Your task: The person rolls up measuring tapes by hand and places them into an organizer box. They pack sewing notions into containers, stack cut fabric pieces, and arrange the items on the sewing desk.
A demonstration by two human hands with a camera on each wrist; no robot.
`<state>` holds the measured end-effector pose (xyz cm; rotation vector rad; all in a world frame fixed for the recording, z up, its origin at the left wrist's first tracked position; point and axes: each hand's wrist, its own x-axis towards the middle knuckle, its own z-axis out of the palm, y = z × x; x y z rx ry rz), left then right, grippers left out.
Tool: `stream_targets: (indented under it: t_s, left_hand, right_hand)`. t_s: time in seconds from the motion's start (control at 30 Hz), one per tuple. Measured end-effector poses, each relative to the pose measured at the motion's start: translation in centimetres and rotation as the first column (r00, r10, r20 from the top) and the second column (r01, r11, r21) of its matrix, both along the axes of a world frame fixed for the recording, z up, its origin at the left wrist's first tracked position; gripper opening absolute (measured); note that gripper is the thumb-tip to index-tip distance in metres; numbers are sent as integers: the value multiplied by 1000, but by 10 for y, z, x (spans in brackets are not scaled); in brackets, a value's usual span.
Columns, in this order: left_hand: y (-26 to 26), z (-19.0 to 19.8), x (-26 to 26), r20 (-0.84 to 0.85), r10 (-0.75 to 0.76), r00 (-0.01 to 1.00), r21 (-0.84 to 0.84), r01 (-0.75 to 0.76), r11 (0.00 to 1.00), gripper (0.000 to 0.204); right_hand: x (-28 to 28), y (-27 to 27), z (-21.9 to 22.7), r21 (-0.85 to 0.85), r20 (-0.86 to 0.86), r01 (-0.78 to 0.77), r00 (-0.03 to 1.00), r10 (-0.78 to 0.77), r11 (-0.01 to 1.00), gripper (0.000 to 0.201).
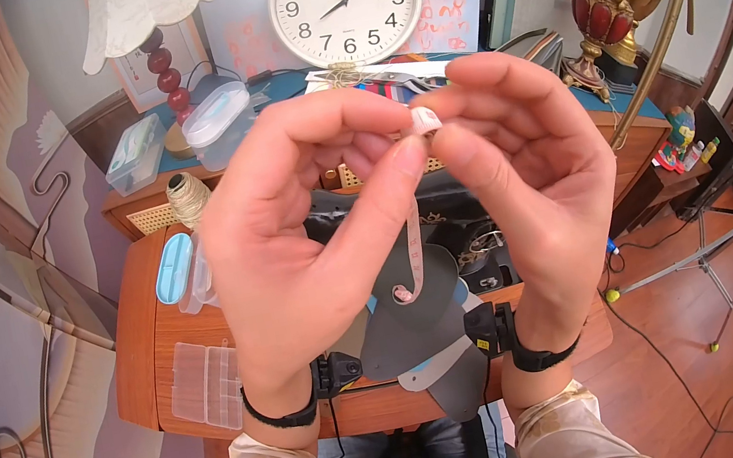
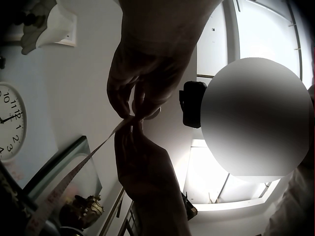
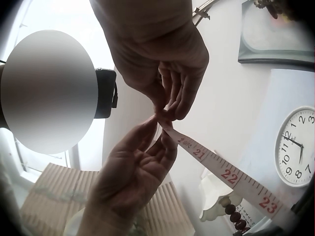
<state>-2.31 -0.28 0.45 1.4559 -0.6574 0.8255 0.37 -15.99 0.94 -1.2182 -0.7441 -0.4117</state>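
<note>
Clear plastic forms the compartment box lying on the left of the wooden table; beyond it sits a pale blue case, near a cone of twine. Next comes my left hand, thumb and fingertips pinching the whitish measuring tape, which I hold up above the table between both hands. From my fingertips the strip hangs down, red numerals printed along it. Behind, a round white clock faces me. My right hand pinches the tape too, its fingertips just beside the left ones. Farther right stands a red and gold urn.
</note>
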Motion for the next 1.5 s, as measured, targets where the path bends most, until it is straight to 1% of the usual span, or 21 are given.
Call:
stream_targets:
  t_s: [0.03,0.1,0.2,0.3,0.37,0.6,0.63,0.7,0.83,0.93,1.0,1.03,1.1,1.13,1.2,1.27,1.33,1.43,1.5]
  left_hand:
    - [0,0,0,0,0,1000,0,0,1000,23]
    - [1,0,0,-31,-21,999,-80,18,997,21]
    - [0,0,0,-30,-4,1000,-65,2,998,20]
    - [3,0,0,-47,17,999,-48,-19,999,19]
    - [2,0,-1,-49,19,999,-52,-22,998,18]
    - [1,0,0,-36,-2,999,-59,0,998,18]
    - [1,0,0,-36,-2,999,-60,0,998,18]
    - [2,0,1,-8,-7,1000,-42,7,999,19]
    - [1,1,-1,-9,20,1000,4,-20,1000,20]
    - [-2,1,-2,-53,25,998,-14,-25,1000,23]
    - [-2,2,-1,0,24,1000,71,-24,997,24]
    - [-1,3,-1,0,24,1000,72,-23,997,24]
    - [1,2,-1,2,86,996,164,-85,983,24]
    - [0,2,0,2,86,996,164,-85,983,24]
    - [-1,0,1,38,95,995,107,-99,989,22]
    - [-1,0,1,45,99,994,100,-103,990,22]
    - [1,-1,1,53,103,993,94,-108,990,21]
    - [1,0,1,64,80,995,124,-88,988,21]
    - [-1,3,-3,-98,-86,991,7,88,996,24]
  right_hand:
    - [-1,1,1,3,4,-29,1000,29,1000,37]
    - [-2,1,2,6,8,-59,998,58,998,39]
    - [-2,0,2,-15,-21,-59,998,59,998,42]
    - [0,2,0,-12,17,-51,999,51,999,43]
    - [2,2,-2,-40,81,-46,996,49,998,43]
    - [1,2,-2,-57,98,-42,994,47,998,42]
    - [1,2,-2,-53,75,-60,995,64,997,42]
    - [0,3,-1,-49,52,-79,995,81,996,41]
    - [1,2,-3,-30,58,-33,998,35,999,37]
    - [2,1,-4,-9,73,-15,997,16,1000,33]
    - [3,1,-4,11,74,-5,997,4,1000,31]
    - [4,1,-5,17,78,2,997,-4,1000,30]
    - [5,1,-5,24,81,10,997,-11,1000,29]
    - [4,2,-4,34,75,-5,997,2,999,28]
    - [3,2,-2,45,69,-19,998,16,999,28]
    - [2,1,0,5,-4,-70,998,70,998,29]
    - [1,2,-1,19,5,-74,997,74,997,30]
    - [3,0,-2,24,37,-73,997,72,997,33]
    - [5,-1,-3,16,62,-68,996,67,998,35]
